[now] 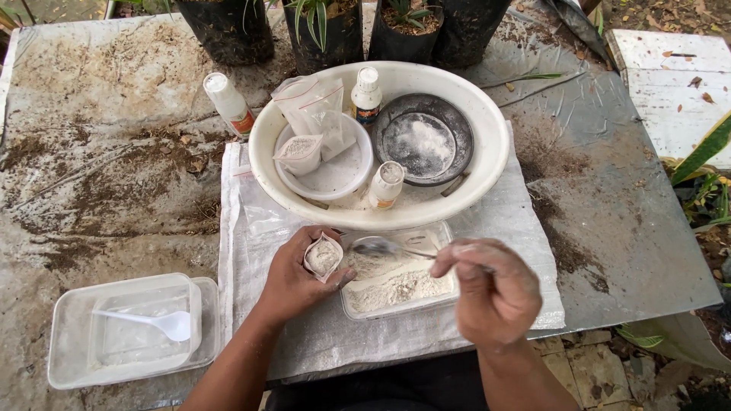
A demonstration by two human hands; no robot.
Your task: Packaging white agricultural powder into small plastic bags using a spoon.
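Soft, even daylight, outdoors; no hard sun patches. Shadows weak and diffuse, a faint one under the rim of the white basin (487, 164). Mild sheen on the grey table sheet (609, 152) at upper right. White board (674, 84) at the top right corner nearly blown out. Right hand (491, 293) smeared by motion blur; left hand (293, 274) sharp. Wide-angle bending at frame edges.
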